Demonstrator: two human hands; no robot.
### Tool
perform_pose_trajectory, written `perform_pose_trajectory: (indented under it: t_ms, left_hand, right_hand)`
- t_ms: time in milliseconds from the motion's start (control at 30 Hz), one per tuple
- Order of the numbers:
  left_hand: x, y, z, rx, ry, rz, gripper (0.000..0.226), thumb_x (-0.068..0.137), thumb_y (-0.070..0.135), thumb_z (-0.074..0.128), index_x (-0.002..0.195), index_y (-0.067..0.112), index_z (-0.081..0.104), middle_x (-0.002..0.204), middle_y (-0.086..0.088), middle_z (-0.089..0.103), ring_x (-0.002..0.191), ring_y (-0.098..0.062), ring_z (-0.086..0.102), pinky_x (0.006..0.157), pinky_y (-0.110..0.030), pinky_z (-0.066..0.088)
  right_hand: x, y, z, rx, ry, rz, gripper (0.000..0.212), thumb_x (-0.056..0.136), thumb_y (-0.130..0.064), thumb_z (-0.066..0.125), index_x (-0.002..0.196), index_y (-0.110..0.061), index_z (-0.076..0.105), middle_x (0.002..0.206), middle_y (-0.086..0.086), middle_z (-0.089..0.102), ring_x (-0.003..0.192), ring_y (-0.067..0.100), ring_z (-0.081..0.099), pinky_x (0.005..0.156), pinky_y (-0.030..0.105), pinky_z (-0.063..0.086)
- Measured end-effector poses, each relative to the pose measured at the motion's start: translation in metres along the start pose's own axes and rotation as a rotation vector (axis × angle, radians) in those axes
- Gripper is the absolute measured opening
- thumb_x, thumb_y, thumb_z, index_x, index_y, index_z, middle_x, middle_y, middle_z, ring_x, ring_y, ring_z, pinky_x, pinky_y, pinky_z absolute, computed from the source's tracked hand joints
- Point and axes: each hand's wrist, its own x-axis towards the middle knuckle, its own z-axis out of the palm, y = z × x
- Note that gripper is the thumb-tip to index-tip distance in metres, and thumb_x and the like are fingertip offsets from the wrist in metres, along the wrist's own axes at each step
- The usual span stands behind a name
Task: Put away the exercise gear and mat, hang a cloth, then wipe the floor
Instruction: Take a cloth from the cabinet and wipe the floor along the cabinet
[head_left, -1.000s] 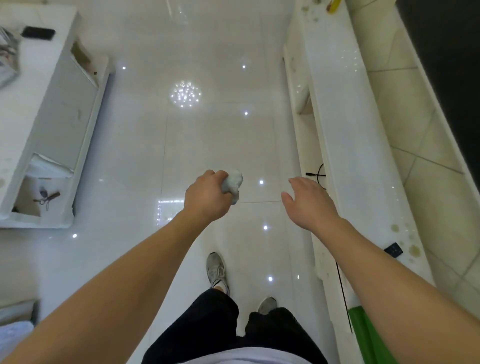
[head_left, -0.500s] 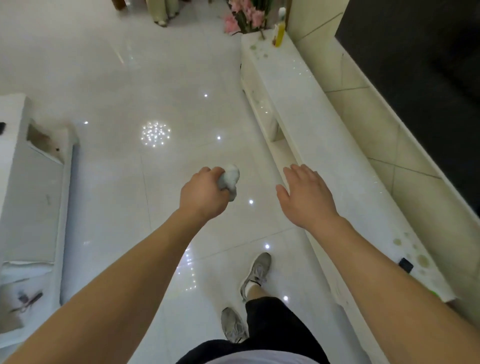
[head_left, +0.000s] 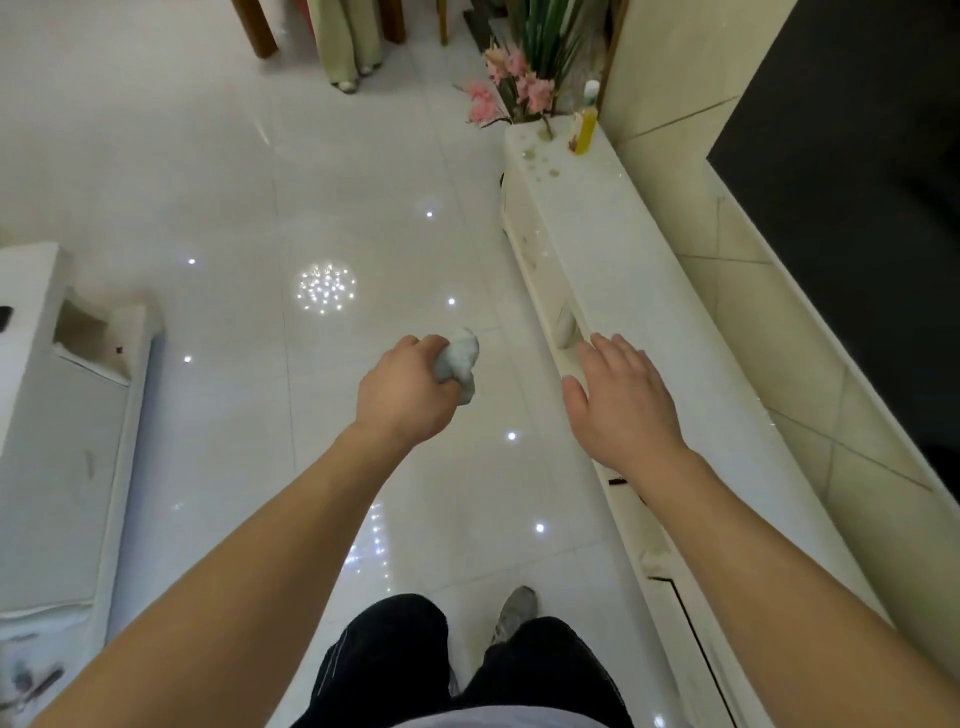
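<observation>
Your left hand (head_left: 402, 395) sits just off the middle of the view, toward 8 o'clock. Its fingers are curled tight round a crumpled pale grey cloth (head_left: 460, 364), and the wad pokes out past the knuckles toward 1 o'clock. The cloth is held up above the glossy white tiled floor (head_left: 363, 208), almost dead centre.

Your right hand (head_left: 623, 400) is at 3 o'clock from the cloth and apart from it. It has hold of nothing: palm down, fingers straight and close together, seen over the front edge of a long low white cabinet (head_left: 623, 291). That cabinet runs from 1 o'clock down to 5 o'clock.

At the cabinet's far end, 1 o'clock, a yellow bottle (head_left: 586, 127) with a white cap stands upright. Pink flowers (head_left: 511, 78) with green leaves are just beside it, toward 12 o'clock.

A white coffee table (head_left: 52, 415) is at 9 o'clock. At 6 o'clock you see your dark trousers (head_left: 395, 660) and one grey shoe (head_left: 514, 613) on the floor.
</observation>
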Motion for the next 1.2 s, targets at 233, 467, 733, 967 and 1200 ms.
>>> perform_pose_trajectory:
  t_ms: [233,467,733,967,1200]
  left_hand:
    - [0.105,-0.012,-0.018,0.013,-0.051,0.079,0.018,0.077,0.039,0.063,0.091,0.031,0.055,0.091,0.004,0.051,0.081,-0.022,0.056,0.064,-0.032,0.041]
    - [0.206,-0.011,-0.018,0.056,-0.137,0.189,0.027,0.076,0.038,0.066,0.1,0.029,0.059,0.095,0.002,0.053,0.086,-0.023,0.057,0.071,-0.034,0.046]
    - [0.304,0.028,0.002,0.078,-0.209,0.271,0.026,0.077,0.039,0.067,0.099,0.026,0.06,0.095,0.001,0.054,0.085,-0.023,0.057,0.069,-0.032,0.042]
    - [0.397,0.084,0.017,0.118,-0.233,0.281,0.028,0.078,0.038,0.066,0.102,0.027,0.06,0.098,0.0,0.053,0.088,-0.025,0.058,0.074,-0.035,0.049]
    - [0.475,0.138,0.032,0.139,-0.247,0.34,0.026,0.076,0.035,0.065,0.1,0.027,0.06,0.097,0.001,0.053,0.088,-0.024,0.056,0.074,-0.036,0.049]
  right_hand:
    - [0.087,-0.007,0.006,0.015,0.001,0.104,0.057,0.1,-0.039,0.026,0.149,-0.01,0.034,0.156,0.009,0.031,0.147,0.028,0.021,0.121,0.041,0.013]
    - [0.154,-0.01,0.023,0.047,0.006,0.231,0.054,0.102,-0.037,0.034,0.148,-0.009,0.035,0.155,0.011,0.033,0.146,0.029,0.024,0.121,0.043,0.014]
    - [0.229,0.022,0.017,0.057,0.02,0.319,0.053,0.102,-0.035,0.036,0.148,-0.009,0.036,0.155,0.011,0.034,0.145,0.028,0.024,0.12,0.041,0.013]
    - [0.306,0.079,0.007,0.099,-0.033,0.386,0.056,0.102,-0.038,0.032,0.151,-0.01,0.03,0.159,0.009,0.027,0.148,0.026,0.018,0.121,0.04,0.009]
    - [0.364,0.123,-0.011,0.088,-0.052,0.408,0.056,0.103,-0.038,0.031,0.151,-0.01,0.029,0.158,0.01,0.027,0.148,0.026,0.019,0.121,0.04,0.011]
